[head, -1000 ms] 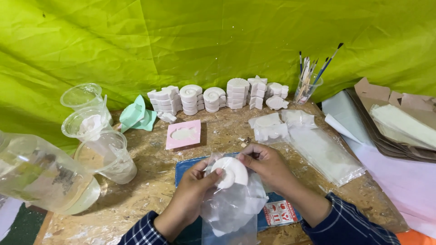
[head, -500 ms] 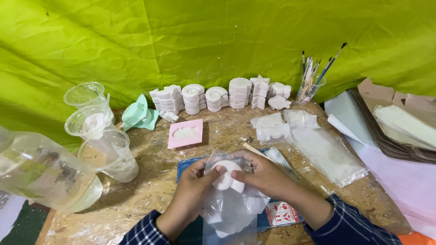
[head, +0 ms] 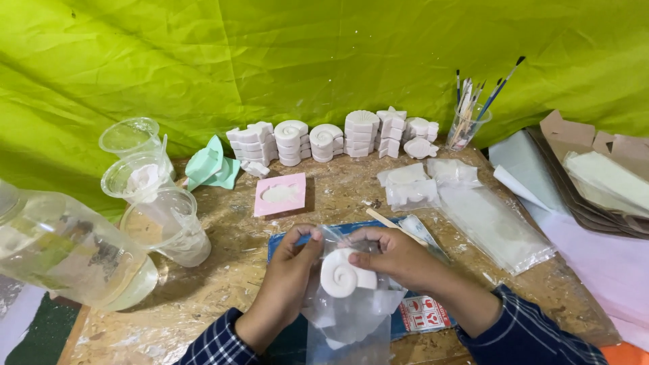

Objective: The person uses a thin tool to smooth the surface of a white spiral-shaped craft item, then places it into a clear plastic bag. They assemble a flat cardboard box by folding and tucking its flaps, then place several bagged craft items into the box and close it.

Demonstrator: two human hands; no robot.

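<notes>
My left hand [head: 287, 280] and my right hand [head: 392, 253] both grip the mouth of a clear plastic bag [head: 345, 318] near the front of the table. A white spiral shell cast [head: 341, 276] sits partly inside the bag's opening, and my right thumb presses against it. Under the bag lies a blue mat [head: 280, 247]. A thin wooden stick [head: 385, 217] rests just beyond my right hand.
A pink mould [head: 280, 195] holds a white cast. Rows of white casts [head: 331, 134] line the back. Clear plastic cups [head: 152, 196] and a large bottle [head: 64, 253] stand on the left. A cup of brushes [head: 468, 122], bagged casts [head: 422, 182] and a tray of papers [head: 598, 176] are on the right.
The shell cast has gone lower into the bag's mouth. My hands have shifted slightly and now hold the bag's opening around it.
</notes>
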